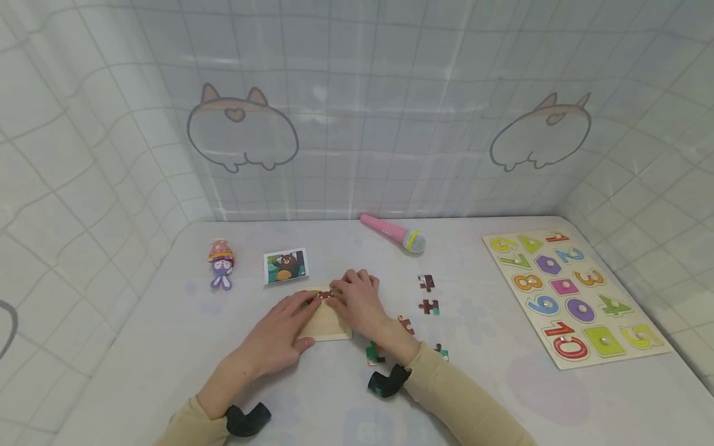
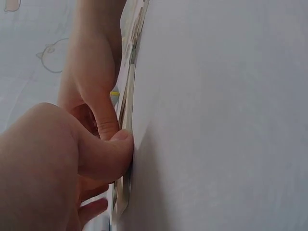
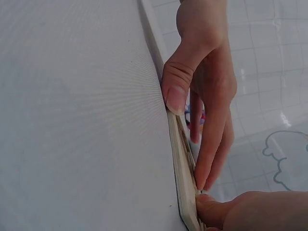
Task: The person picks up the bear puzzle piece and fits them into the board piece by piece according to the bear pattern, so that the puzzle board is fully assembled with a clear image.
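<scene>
A shallow wooden puzzle tray [image 1: 327, 325] lies on the table between both hands, its near part showing bare wood. At its far end is a brown jigsaw piece [image 1: 325, 296], partly hidden by fingers. My left hand [image 1: 277, 337] spans the tray's left side, its fingers straight onto the piece and its thumb at the near left edge; the right wrist view shows this thumb [image 3: 177, 94] against the rim. My right hand [image 1: 362, 303] has curled fingers at the tray's far right corner and pinches the piece with its thumb. A bear picture card [image 1: 286, 266] lies just behind the tray.
Loose jigsaw pieces lie right of the tray, among them a brown one [image 1: 429, 306] and a green one [image 1: 375, 354] beside the right forearm. Farther back are a pink toy microphone [image 1: 390, 230] and a purple figure [image 1: 221, 266]. A number-and-shape board [image 1: 574, 297] lies at right.
</scene>
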A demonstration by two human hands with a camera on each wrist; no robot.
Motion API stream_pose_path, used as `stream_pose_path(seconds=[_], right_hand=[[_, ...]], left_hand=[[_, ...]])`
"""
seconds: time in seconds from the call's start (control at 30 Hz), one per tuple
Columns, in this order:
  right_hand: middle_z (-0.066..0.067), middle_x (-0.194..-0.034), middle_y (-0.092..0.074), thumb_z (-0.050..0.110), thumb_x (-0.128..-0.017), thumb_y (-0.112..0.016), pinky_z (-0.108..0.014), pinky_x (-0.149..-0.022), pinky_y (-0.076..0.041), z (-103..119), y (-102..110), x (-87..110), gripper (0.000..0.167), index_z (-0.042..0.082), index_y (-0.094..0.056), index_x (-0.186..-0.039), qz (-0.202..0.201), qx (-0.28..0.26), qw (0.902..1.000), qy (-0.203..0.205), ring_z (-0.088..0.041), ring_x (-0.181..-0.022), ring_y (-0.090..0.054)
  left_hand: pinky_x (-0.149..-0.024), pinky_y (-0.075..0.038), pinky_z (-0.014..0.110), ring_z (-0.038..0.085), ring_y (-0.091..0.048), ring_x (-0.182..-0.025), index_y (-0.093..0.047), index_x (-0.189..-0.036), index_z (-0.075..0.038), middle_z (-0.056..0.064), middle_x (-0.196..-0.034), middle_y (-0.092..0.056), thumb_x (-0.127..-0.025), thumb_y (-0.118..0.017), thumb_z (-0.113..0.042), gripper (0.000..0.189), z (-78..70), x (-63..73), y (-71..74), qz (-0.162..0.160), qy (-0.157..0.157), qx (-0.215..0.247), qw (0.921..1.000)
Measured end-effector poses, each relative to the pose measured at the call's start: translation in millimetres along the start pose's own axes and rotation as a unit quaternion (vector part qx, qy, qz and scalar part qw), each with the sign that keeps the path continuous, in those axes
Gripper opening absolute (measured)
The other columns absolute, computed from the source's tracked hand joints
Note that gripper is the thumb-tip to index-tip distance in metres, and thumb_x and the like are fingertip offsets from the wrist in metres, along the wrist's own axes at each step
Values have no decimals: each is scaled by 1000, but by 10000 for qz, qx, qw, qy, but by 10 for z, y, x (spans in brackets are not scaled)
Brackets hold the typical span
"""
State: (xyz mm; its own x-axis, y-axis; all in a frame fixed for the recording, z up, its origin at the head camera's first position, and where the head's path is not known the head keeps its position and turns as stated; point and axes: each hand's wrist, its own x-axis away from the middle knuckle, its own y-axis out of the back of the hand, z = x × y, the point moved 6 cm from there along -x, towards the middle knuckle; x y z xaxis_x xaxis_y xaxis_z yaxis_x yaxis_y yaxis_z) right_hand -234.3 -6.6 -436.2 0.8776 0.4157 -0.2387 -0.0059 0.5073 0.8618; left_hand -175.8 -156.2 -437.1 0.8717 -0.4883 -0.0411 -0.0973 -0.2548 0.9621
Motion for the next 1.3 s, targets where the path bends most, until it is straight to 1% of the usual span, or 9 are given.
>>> stream_pose_path(seconds=[0.1,0.23,0.33,0.47,0.53,0.7,0.83,1.13,1.3], right_hand=[[-2,-104,-61,34,-94,-70,-51,-97,-36,-7,3,-5,32,14,-73,-119,17,-32,10000,12,-23,-101,-46],[-2,-100,-61,31,-93,-72,-51,-95,-36,-19,24,-14,30,12,-74,-117,54,-269,9996,18,-23,-98,-46],[-1,-96,-61,26,-94,-71,-51,-94,-37,-29,41,-22,25,12,-75,-114,50,-390,9992,30,-22,-96,-47],[0,-93,-63,18,-96,-69,-51,-94,-38,-33,52,-26,19,12,-77,-112,-5,-350,9994,82,-21,-94,-48],[-1,-93,-63,15,-96,-68,-51,-95,-38,-30,57,-27,18,12,-77,-111,-28,-319,9994,101,-21,-93,-49],[-1,-95,-64,14,-97,-66,-51,-95,-39,-29,67,-33,18,12,-77,-111,-58,-198,9997,125,-21,-93,-50],[-1,-94,-64,15,-97,-66,-51,-95,-38,-37,67,-33,19,12,-77,-112,-39,-232,9995,205,-21,-91,-49],[-1,-96,-64,17,-97,-67,-53,-98,-37,-13,94,-17,21,11,-76,-114,-8,-130,9993,345,-21,-92,-49],[-2,-97,-64,17,-97,-67,-53,-98,-37,9,105,-11,21,10,-76,-115,-11,-84,9992,384,-22,-94,-50]], left_hand=[[-123,-26,47,28,-31,-149,-38,-154,-5,7,-163,-31,-93,-66,-28,71,-25,-3,-16,108,-29,108,9999],[-123,-25,45,28,-29,-151,-35,-154,-4,7,-165,-27,-93,-66,-26,72,-39,-15,-33,245,53,258,9994],[-121,-28,47,29,-29,-150,-36,-154,-3,6,-165,-27,-93,-67,-25,72,-41,-27,-35,312,159,399,9986],[-118,-35,50,29,-33,-148,-39,-153,-7,1,-165,-27,-92,-70,-26,72,-12,-35,-35,376,407,640,9964],[-116,-37,50,28,-35,-148,-39,-153,-9,0,-165,-27,-92,-70,-27,71,-2,-36,-31,383,462,707,9957],[-115,-37,53,32,-34,-148,-36,-155,-10,6,-164,-30,-93,-67,-24,71,-29,-40,-18,302,235,661,9971],[-115,-37,54,32,-33,-148,-36,-156,-10,7,-163,-31,-93,-67,-22,71,-44,-38,-12,211,54,552,9982],[-118,-32,54,33,-29,-150,-34,-156,-10,5,-164,-29,-93,-66,-21,72,-48,-50,-40,277,34,571,9980],[-120,-29,54,31,-26,-151,-36,-156,-13,3,-165,-29,-93,-66,-19,70,-43,-55,-48,302,-54,653,9974]])
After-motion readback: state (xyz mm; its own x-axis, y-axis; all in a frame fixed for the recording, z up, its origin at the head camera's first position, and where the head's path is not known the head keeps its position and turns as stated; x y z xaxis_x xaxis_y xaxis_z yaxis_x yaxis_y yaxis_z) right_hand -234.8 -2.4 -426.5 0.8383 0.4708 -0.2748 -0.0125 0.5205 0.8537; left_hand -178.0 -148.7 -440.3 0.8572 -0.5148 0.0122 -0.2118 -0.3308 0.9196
